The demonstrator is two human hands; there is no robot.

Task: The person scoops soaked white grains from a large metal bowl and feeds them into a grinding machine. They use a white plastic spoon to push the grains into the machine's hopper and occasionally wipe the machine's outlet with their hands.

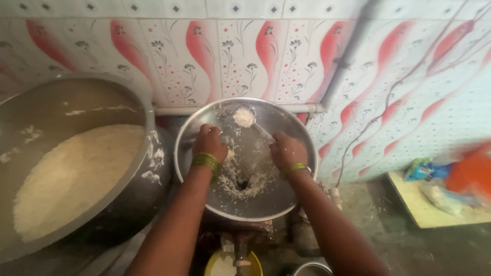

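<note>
Both hands work inside the metal bowl (197, 128): the right hand (287, 150) grips a spoon (246, 118) heaped with white mash, reaching ahead of its fingers. The left hand (209, 143) is curled, pressing wet grain beneath it; a big pot (149, 122) sits further left.

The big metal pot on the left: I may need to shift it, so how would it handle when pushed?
The big metal pot, holding a mound of white grain, probably feels heavy and resists sliding. Its rounded, wet-looking wall, smeared with grain, is likely slippery to grip. Wide and low, it seems unlikely to tip.

Green bangles (206, 161) are worn on the left wrist, a thinner green bangle (295, 168) on the right, both forearms left unsleeved.
</note>
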